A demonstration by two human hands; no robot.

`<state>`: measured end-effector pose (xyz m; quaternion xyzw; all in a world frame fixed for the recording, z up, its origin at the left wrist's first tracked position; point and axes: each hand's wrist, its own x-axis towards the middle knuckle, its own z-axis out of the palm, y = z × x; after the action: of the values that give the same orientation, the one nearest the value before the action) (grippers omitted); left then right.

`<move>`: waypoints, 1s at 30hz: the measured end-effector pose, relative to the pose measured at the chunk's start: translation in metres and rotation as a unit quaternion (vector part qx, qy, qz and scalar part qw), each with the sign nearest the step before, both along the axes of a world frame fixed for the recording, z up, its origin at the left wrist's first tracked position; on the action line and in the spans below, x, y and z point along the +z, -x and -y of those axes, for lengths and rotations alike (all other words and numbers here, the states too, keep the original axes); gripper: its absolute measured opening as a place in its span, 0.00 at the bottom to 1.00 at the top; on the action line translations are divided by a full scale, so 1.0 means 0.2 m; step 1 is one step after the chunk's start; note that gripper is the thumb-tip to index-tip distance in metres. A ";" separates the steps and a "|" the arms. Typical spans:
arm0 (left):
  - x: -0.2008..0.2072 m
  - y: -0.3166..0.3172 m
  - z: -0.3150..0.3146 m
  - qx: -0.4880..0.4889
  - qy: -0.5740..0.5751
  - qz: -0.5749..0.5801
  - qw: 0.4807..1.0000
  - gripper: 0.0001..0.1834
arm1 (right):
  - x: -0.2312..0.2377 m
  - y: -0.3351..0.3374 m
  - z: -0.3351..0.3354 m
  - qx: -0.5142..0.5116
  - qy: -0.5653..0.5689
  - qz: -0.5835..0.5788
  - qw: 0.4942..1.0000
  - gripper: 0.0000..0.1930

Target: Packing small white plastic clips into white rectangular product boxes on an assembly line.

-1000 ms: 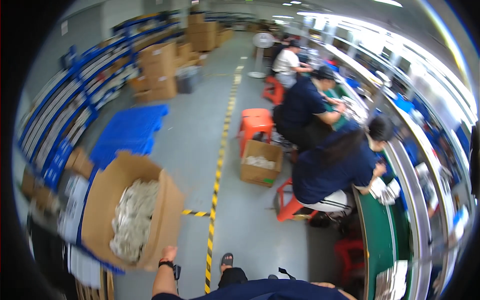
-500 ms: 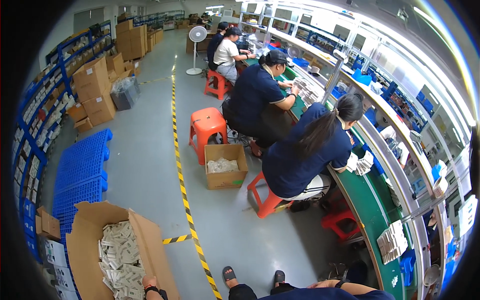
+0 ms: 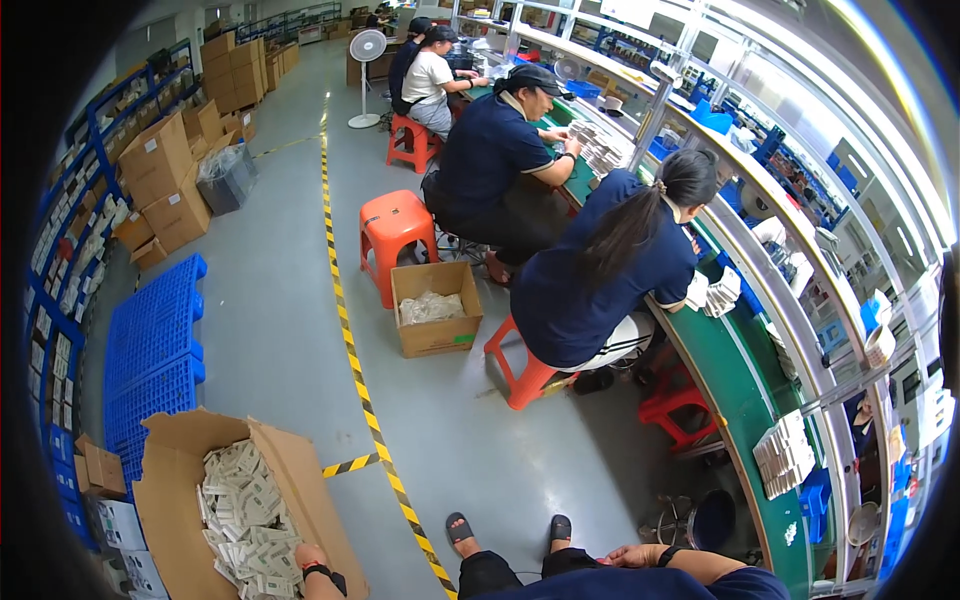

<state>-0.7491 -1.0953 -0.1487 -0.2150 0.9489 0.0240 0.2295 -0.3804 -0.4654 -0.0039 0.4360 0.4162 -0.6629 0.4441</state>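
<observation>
At the lower left, my left hand (image 3: pixel 311 556) is inside a large open carton (image 3: pixel 308 490), close to its right wall. It lies next to a heap of small flat white packs (image 3: pixel 240 500); its fingers are mostly hidden, so whether it grips a pack does not show. My right hand (image 3: pixel 630 556) is low in front of my body, above my dark trousers. Its fingers are curled together, with a tiny reddish spot at their tips that is too small to name. A dark band sits on each wrist.
To the right runs a green bench (image 3: pixel 725 420) bearing stacks of white packs (image 3: pixel 783 455). Several people sit along it on orange stools (image 3: pixel 397 235). A carton of clear bags (image 3: pixel 437 330) stands on the floor. Blue pallets (image 3: pixel 150 340) lie left of the striped floor line (image 3: pixel 350 350).
My view has shifted slightly, so the room sits higher and further left. My right hand has come further into view, its fingers now curled together. My left hand remains in the carton, showing more.
</observation>
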 end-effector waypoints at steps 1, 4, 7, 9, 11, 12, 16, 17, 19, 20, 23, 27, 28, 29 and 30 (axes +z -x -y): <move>-0.03 -0.01 0.00 0.000 0.001 -0.001 1.000 0.15 | 0.00 0.01 -0.01 0.052 -0.043 -0.004 0.998 0.07; 0.01 0.01 -0.14 0.092 -0.030 0.023 0.995 0.14 | 0.00 -0.01 -0.06 0.048 -0.071 0.020 0.996 0.09; 0.03 -0.01 -0.19 0.039 -0.031 -0.005 0.999 0.12 | -0.14 -0.07 -0.08 0.067 -0.133 -0.025 0.989 0.10; 0.01 -0.04 -0.18 -0.009 -0.029 -0.004 1.000 0.12 | -0.10 -0.03 -0.06 0.060 -0.119 -0.011 0.991 0.11; -0.01 -0.08 -0.23 -0.005 -0.017 -0.011 1.000 0.11 | -0.08 -0.03 -0.09 0.054 -0.110 0.007 0.993 0.12; -0.02 -0.11 -0.27 -0.003 -0.009 -0.016 1.000 0.12 | -0.08 -0.05 -0.13 0.064 -0.094 0.012 0.993 0.13; 0.07 -0.17 -0.52 -0.031 -0.041 -0.020 0.999 0.11 | -0.06 -0.15 -0.20 0.080 -0.105 -0.006 0.991 0.18; 0.09 -0.18 -0.59 -0.027 -0.054 -0.008 0.998 0.12 | -0.10 -0.17 -0.22 0.082 -0.104 -0.009 0.991 0.18; 0.05 -0.22 -0.69 -0.039 -0.073 -0.016 0.996 0.12 | -0.16 -0.25 -0.24 0.077 -0.072 0.001 0.994 0.22; 0.01 -0.25 -0.72 -0.037 -0.070 -0.017 0.997 0.12 | -0.14 -0.25 -0.27 0.080 -0.069 -0.001 0.994 0.22; -0.02 -0.30 -0.90 -0.058 -0.105 -0.037 0.992 0.14 | -0.04 -0.29 -0.38 0.199 -0.052 0.085 0.975 0.18; 0.02 -0.31 -1.21 -0.087 -0.079 -0.028 0.993 0.16 | -0.12 -0.61 -0.62 0.172 -0.055 0.058 0.982 0.19; 0.04 -0.31 -1.30 -0.088 -0.076 -0.029 0.993 0.16 | -0.14 -0.72 -0.69 0.164 -0.055 0.050 0.984 0.19; 0.06 -0.31 -1.41 -0.084 -0.085 -0.026 0.992 0.16 | -0.17 -0.76 -0.75 0.153 -0.055 0.041 0.986 0.19; 0.08 -0.34 -1.46 -0.076 -0.092 -0.021 0.993 0.16 | -0.19 -0.86 -0.82 0.147 -0.052 0.033 0.987 0.19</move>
<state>-0.6820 -0.8025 -0.1334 -0.1195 0.9610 0.0980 0.2293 -0.2081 -0.3011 -0.0424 0.4142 0.4950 -0.5530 0.5269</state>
